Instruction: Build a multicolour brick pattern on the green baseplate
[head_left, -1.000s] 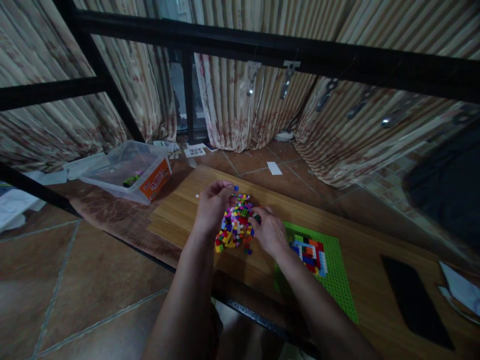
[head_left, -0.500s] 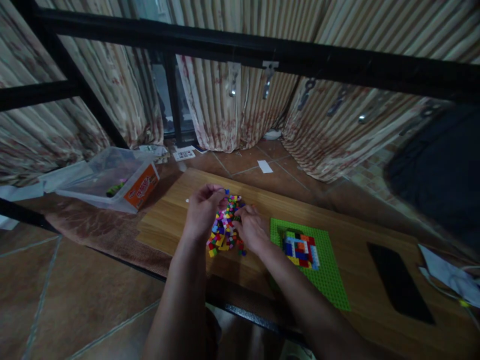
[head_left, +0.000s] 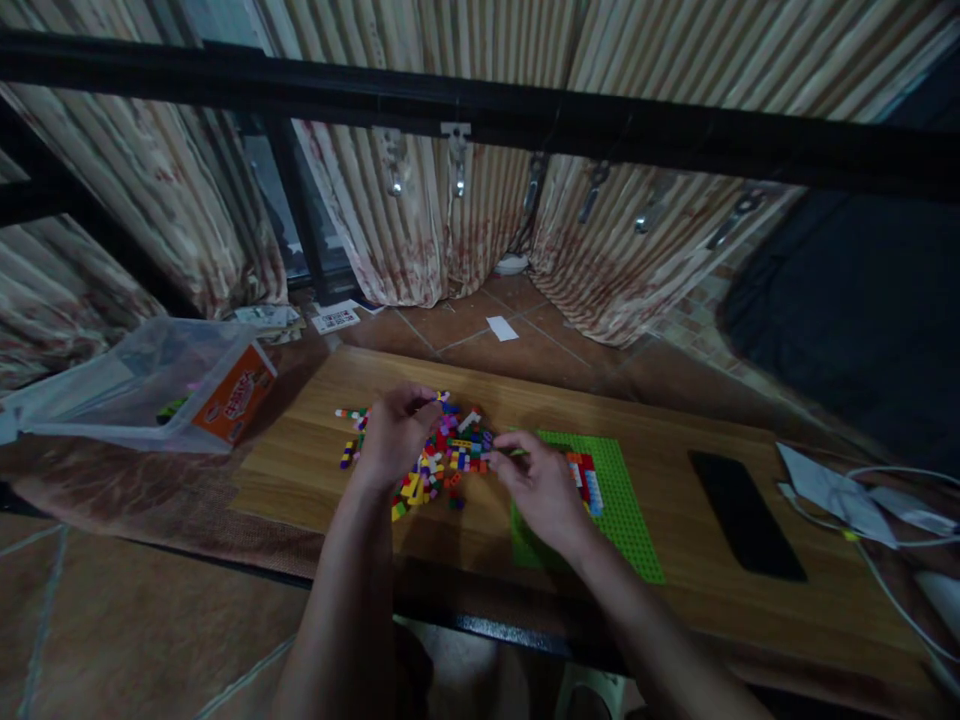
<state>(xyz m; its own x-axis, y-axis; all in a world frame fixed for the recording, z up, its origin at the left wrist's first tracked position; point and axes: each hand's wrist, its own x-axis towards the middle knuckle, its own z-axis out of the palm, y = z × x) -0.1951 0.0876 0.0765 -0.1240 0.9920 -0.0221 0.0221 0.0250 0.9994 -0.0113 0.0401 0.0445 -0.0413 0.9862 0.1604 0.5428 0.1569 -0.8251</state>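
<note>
A pile of small coloured bricks [head_left: 447, 458] lies on a wooden board [head_left: 300, 470]. My left hand [head_left: 393, 437] rests on the pile's left side, fingers curled over the bricks; whether it grips one is hidden. My right hand [head_left: 538, 487] is just right of the pile, thumb and forefinger pinched on a small green piece at the pile's edge. A green baseplate [head_left: 622, 510] lies right of the pile, partly under my right hand, with a small patch of red, blue and white bricks [head_left: 587, 481] built on it.
A clear plastic box [head_left: 150, 385] with an orange label sits on the left. A black phone [head_left: 744, 513] lies on the board's right part, with white papers and cables [head_left: 847, 495] beyond it. A black frame bar [head_left: 480, 110] and curtains stand behind.
The view has swung to the right and down. My right hand drew back from the pile toward the baseplate with a small piece pinched. More bricks now show spread left of my left hand.
</note>
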